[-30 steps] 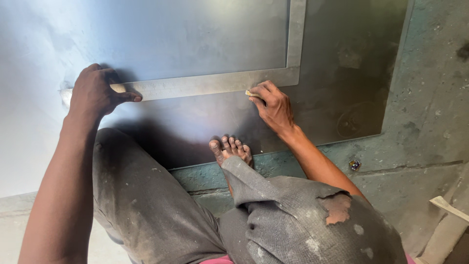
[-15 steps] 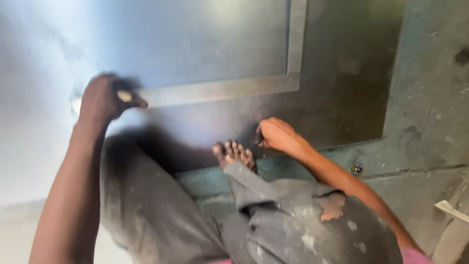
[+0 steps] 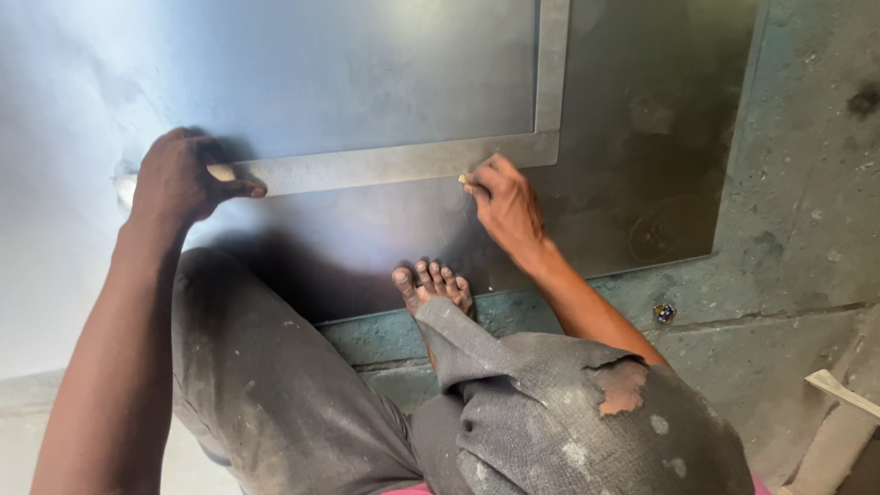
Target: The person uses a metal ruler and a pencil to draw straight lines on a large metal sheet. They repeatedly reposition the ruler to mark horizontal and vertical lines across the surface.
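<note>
The right hand (image 3: 509, 206) has come back up to the metal square (image 3: 394, 165), pinching a small chalk (image 3: 464, 181) at its edge. The left hand (image 3: 179, 179) presses the square flat on the metal sheet (image 3: 321, 73), ready for marking.

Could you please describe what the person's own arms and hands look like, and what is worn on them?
Both arms are bare from above the elbow down: no sleeves show on either. The left hand and the right hand are bare too, without gloves, and no rings, watch or wristband can be seen. The trousers are grey, dusty and spotted with pale flecks, with a torn hole at the right knee.
</note>
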